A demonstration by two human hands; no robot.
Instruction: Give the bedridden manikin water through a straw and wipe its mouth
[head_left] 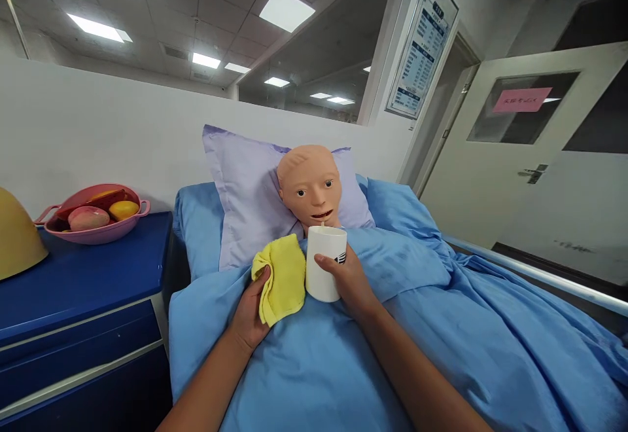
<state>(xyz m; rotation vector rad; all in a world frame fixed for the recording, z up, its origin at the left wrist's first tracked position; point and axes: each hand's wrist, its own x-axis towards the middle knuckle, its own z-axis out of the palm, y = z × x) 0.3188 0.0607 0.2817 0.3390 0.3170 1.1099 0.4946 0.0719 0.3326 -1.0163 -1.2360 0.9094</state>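
A training manikin [309, 184] lies in a bed, its head on a lilac pillow [245, 203] and a blue blanket [343, 353] drawn up to its chin. My right hand [346, 278] is wrapped round a white mug [324, 263] held just below the manikin's chin; a thin straw rises from the mug to its open mouth. Just left of the mug, my left hand [252, 314] grips a folded yellow cloth [282, 278] over the manikin's chest.
A blue bedside cabinet [83, 288] stands on the left with a pink bowl of fruit [95, 213] and a yellow dome-shaped object [17, 235]. A metal bed rail [540, 275] runs along the right. Behind it is a white door [530, 177].
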